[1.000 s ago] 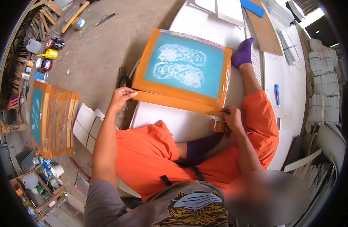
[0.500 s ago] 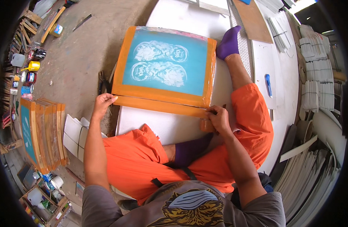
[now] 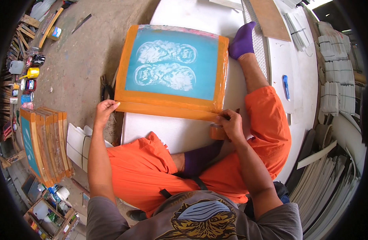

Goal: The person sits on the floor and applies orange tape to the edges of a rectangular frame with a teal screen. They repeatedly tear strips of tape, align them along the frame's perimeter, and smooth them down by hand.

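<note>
A silk-screen printing frame (image 3: 206, 68), with teal mesh and two white sole-shaped designs, lies before me, bordered in orange-brown tape. Along its near edge runs a strip of packing tape (image 3: 168, 111), stretched between my hands. My left hand (image 3: 105, 113) pinches the strip's left end at the frame's near left corner. By the near right corner, my right hand (image 3: 232, 124) is closed on the other end. The tape roll (image 3: 217, 132) hangs just beneath the right fingers, partly hidden by them. How firmly the strip touches the frame cannot be made out.
Under the frame is a white board surface (image 3: 152, 130). My purple-socked foot (image 3: 242, 42) rests beside its right edge. A blue cutter (image 3: 286, 87) lies at right. More taped frames (image 3: 48, 144) stand at left, with paint pots (image 3: 33, 73) beyond. Bundled white sheets (image 3: 331, 72) are stacked far right.
The strip has come closer to the frame's near edge, and the gap between them has closed. My left hand has shifted slightly left. Both hands keep their grip.
</note>
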Tool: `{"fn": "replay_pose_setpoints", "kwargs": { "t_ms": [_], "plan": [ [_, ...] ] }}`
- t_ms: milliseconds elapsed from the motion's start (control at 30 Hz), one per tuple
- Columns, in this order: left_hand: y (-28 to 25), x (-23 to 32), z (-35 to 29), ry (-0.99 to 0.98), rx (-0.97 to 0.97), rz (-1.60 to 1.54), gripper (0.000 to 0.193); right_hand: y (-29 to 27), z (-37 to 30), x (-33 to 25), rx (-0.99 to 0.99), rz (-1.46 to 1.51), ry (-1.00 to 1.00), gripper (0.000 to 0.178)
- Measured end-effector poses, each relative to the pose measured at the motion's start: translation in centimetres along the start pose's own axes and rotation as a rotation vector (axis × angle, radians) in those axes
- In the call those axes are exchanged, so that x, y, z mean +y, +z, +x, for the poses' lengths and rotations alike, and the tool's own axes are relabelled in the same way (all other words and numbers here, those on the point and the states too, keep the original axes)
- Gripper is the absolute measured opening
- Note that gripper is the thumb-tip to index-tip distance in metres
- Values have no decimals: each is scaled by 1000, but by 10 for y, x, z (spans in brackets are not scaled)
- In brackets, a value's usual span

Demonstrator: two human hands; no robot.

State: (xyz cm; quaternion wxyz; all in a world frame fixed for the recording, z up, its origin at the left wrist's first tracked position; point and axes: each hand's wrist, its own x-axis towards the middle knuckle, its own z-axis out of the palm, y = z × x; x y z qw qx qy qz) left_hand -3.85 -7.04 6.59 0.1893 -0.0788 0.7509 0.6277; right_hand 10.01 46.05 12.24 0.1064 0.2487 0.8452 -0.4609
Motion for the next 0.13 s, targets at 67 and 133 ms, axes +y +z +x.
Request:
{"fn": "replay_pose_setpoints", "kwargs": {
  "t_ms": [67, 133],
  "plan": [
    [-5, -8, 2, 15, -6, -10, 10, 1, 5, 6, -4, 3, 15, 21],
    [-12, -14, 1, 19, 0, -8, 11, 2, 6, 7, -17, 36, 45, 20]
  ]
}}
